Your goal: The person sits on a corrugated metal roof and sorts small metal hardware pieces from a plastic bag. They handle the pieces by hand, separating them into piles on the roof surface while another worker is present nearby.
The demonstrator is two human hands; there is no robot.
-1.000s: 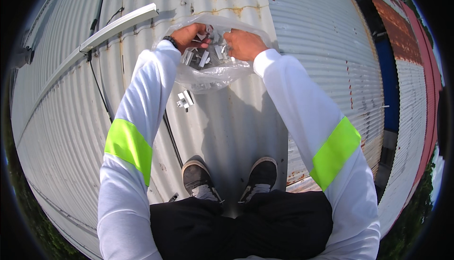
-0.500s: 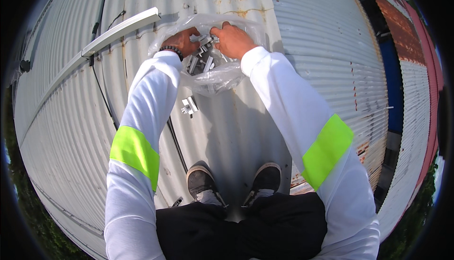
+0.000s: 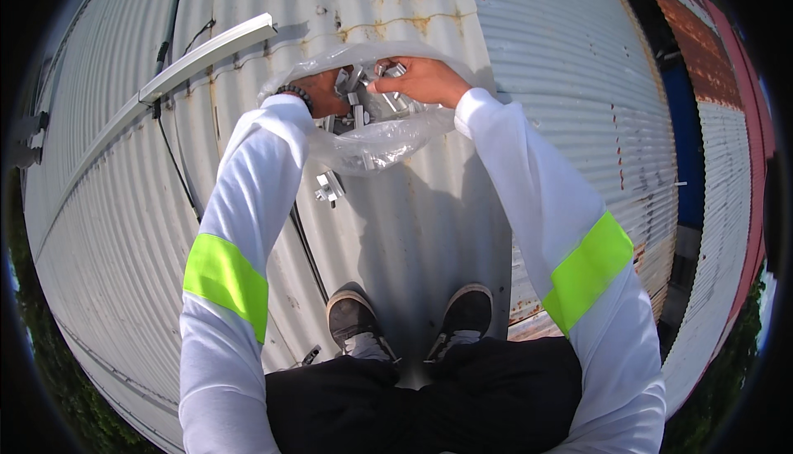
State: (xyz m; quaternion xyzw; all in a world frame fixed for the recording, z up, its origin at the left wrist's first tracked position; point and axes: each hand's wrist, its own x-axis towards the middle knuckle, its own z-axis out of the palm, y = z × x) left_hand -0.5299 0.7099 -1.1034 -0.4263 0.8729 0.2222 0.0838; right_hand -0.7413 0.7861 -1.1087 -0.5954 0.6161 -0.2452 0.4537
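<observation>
A clear plastic bag [image 3: 363, 156] lies wide open on the corrugated roof, holding several silver metal clamps [image 3: 358, 115]. My left hand [image 3: 325, 95], with a dark beaded bracelet at the wrist, reaches inside the bag's left side among the clamps; its fingertips are partly hidden. From the right, my right hand [image 3: 428, 80] reaches over the rim, thumb and fingers curled round a small silver clamp. One more clamp [image 3: 330, 189] lies outside, just below the bag on the roof sheet.
A long pale metal rail [image 3: 206, 57] runs across the roof to the left, with dark cables [image 3: 176, 156] near it. My shoes [image 3: 467, 313] stand on the sheet below the bag. A lower rusty roof [image 3: 595, 123] extends at the right.
My right hand has shifted slightly right and down, its fingers now curled round a clamp. My left hand has sunk deeper into the bag, and the bag's rim and clamps have moved.
</observation>
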